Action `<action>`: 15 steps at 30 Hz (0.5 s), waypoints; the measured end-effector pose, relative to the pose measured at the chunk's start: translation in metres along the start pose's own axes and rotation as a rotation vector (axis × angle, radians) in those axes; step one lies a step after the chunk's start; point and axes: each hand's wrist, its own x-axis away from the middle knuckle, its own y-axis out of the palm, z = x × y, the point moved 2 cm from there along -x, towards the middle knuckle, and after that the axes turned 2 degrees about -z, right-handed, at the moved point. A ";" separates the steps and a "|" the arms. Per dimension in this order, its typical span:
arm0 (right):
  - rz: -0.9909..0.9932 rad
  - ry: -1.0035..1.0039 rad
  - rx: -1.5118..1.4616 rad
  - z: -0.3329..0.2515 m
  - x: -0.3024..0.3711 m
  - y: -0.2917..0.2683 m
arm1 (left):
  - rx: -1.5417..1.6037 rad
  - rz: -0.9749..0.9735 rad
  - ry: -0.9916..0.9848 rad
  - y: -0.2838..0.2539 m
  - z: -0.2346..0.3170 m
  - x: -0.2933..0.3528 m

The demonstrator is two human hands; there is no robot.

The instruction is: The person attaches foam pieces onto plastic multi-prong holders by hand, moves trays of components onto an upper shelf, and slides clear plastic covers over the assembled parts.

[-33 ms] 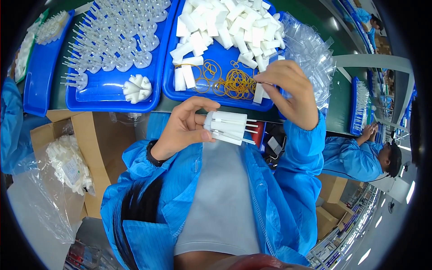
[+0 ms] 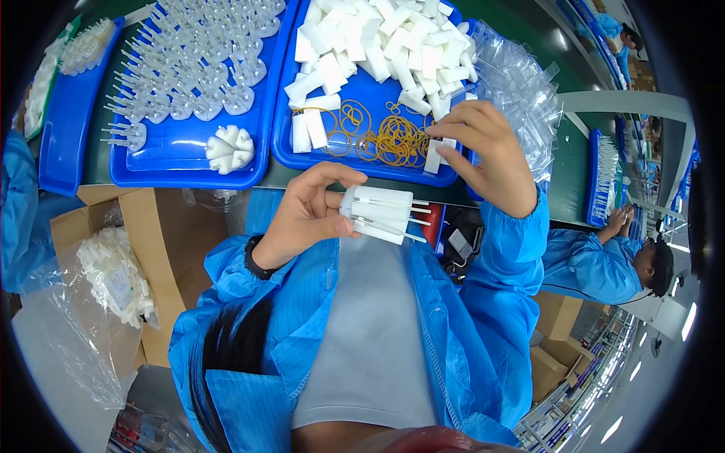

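Observation:
In front of my chest, my left hand (image 2: 306, 215) grips a white plastic part with prongs (image 2: 381, 215) between thumb and fingers. White blocks sit among its thin rods, and the rod ends point right. My right hand (image 2: 487, 155) reaches to the near right corner of the middle blue tray (image 2: 283, 147). Its thumb and forefinger are closed around a small white block (image 2: 433, 157). Beside those fingertips lies a tangle of yellow-brown rubber bands (image 2: 396, 141). A heap of white blocks (image 2: 362, 41) fills the tray's far part.
Left of it, another blue tray (image 2: 181, 175) bears many upright pronged parts (image 2: 200, 68) and one block-filled piece (image 2: 230, 149). Clear plastic pieces (image 2: 517, 98) are piled at right. An open carton (image 2: 155, 264) with bagged white parts stands lower left. A co-worker (image 2: 604, 260) works at far right.
My right thumb and fingertips have come down onto the small white block, which has tilted slightly. The pronged part in my left hand has shifted a touch to the left.

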 end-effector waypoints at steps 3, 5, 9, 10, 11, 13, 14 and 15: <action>-0.147 0.068 0.092 0.018 0.015 0.021 | 0.005 -0.029 0.012 -0.006 -0.004 0.001; -0.176 0.076 0.064 0.019 0.015 0.023 | -0.012 -0.031 0.011 -0.006 -0.003 0.000; -0.227 -0.016 0.080 0.022 0.014 0.028 | -0.023 -0.021 0.014 -0.005 -0.005 0.000; -0.225 -0.024 0.080 0.022 0.012 0.030 | -0.016 -0.016 0.006 -0.004 -0.004 0.000; -0.226 -0.013 0.084 0.021 0.011 0.030 | -0.011 -0.025 0.001 -0.004 -0.004 0.001; -0.223 -0.060 0.117 0.020 0.010 0.029 | -0.022 -0.004 0.007 -0.006 -0.003 0.002; -0.193 -0.070 0.106 0.020 0.010 0.028 | -0.030 0.007 0.006 -0.007 -0.003 0.002; -0.193 -0.067 0.108 0.019 0.010 0.029 | -0.029 0.004 0.005 -0.007 -0.004 0.002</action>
